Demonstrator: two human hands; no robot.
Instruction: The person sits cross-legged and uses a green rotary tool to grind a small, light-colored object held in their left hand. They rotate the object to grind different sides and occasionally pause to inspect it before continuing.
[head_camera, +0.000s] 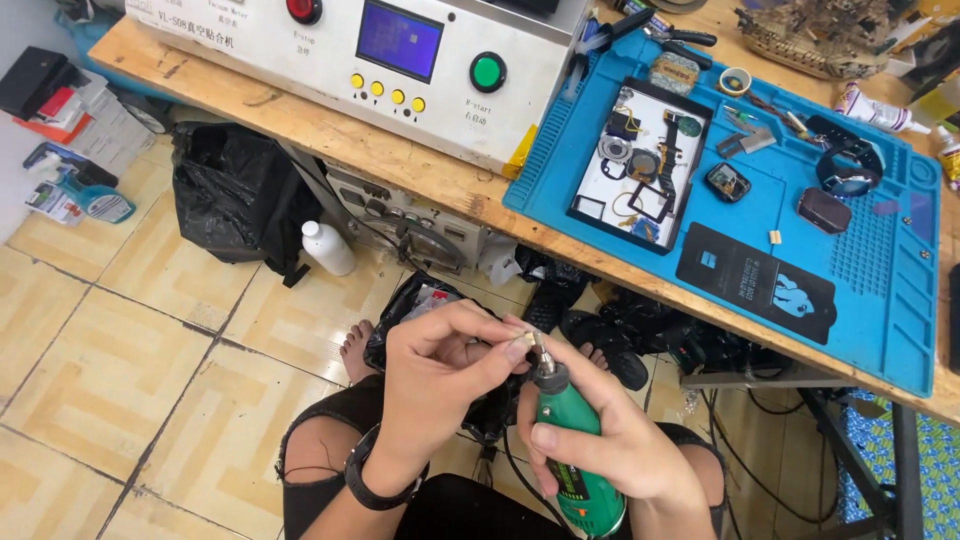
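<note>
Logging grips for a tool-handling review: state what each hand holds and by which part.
The right hand grips a green handheld rotary tool around its body. The left hand pinches a tiny pale piece at the fingertips; what it is cannot be told.

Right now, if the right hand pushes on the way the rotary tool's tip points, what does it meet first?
The small part pinched in the left hand. The right hand aims the green rotary tool up-left, and its bit looks to be at that part already, though depth is unclear.

Looked like a small electronics repair workshop. Had a wooden bench (400, 165) with a blue silicone work mat (880, 290), a tray of disassembled watch parts (640, 165), and a white machine (440, 60) with buttons and screen. Sat over a tiled floor (120, 330).
</note>
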